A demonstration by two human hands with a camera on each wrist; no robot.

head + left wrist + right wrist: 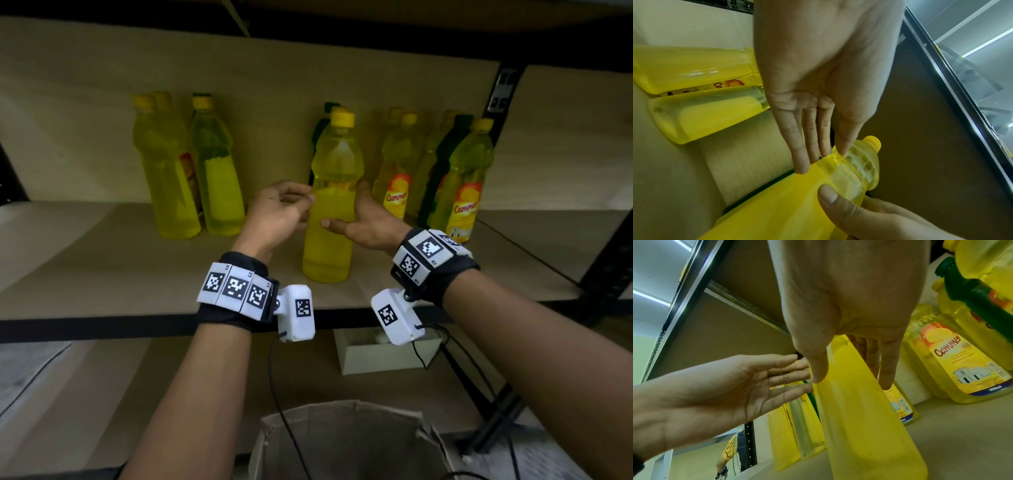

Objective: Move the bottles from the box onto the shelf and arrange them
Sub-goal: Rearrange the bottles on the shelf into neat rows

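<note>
The cardboard box [349,442] sat nearest, while on the shelf [102,260] both the left hand [274,219] and right hand [370,222], fingers straight, flanked the upright dish-liquid bottle [332,212], which a careless nudge might topple.

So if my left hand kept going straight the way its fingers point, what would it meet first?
Your left hand points right, at the clear plastic bottle of yellow liquid standing at the shelf front. Its straight fingers look already at the bottle's side, so it would likely push that bottle first.
</note>
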